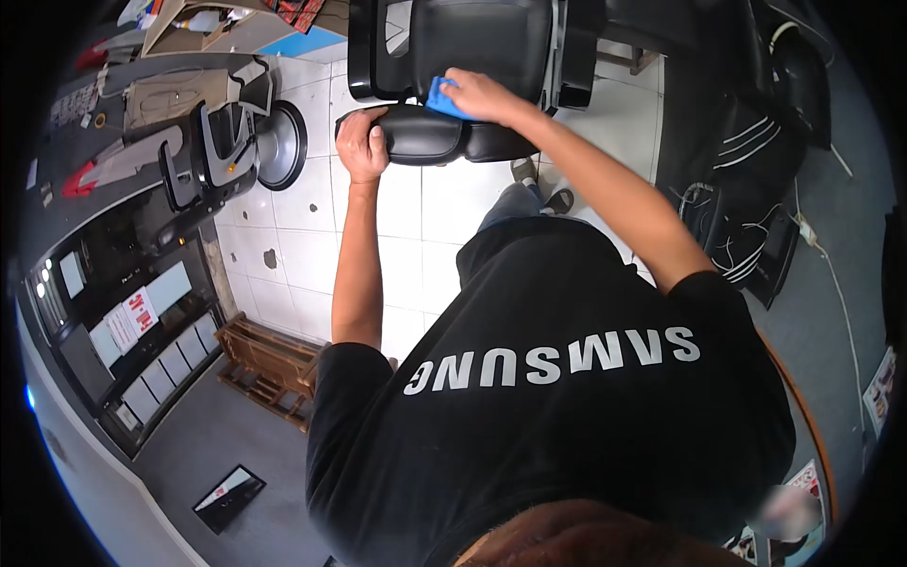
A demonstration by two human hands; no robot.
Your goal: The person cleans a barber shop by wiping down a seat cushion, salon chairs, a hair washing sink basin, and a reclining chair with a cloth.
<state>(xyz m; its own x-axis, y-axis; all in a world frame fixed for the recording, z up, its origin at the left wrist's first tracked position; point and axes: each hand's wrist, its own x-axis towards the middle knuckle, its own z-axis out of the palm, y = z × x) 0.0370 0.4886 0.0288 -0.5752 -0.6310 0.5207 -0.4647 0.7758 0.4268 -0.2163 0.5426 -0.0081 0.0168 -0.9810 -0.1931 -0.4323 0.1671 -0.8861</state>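
Observation:
A black padded barber chair [480, 42] stands in front of me, its seat and armrests beyond the cushioned top of its backrest [416, 134]. My left hand [362, 146] grips the left end of that backrest, thumb toward me and fingers over the edge. In my right hand [477, 96] is a blue cloth [444, 99], bunched under the fingers and pressed on the far upper edge of the backrest near its middle. Part of the cloth is hidden by the hand.
Another barber chair [213, 151] with a round metal base [282, 145] is at the left. A wooden bench [269, 369] sits lower left. Shelves [236, 33] hold items at the upper left. Black striped material [746, 151] and a white cable [831, 274] are at the right. White tiles [397, 236] cover the floor.

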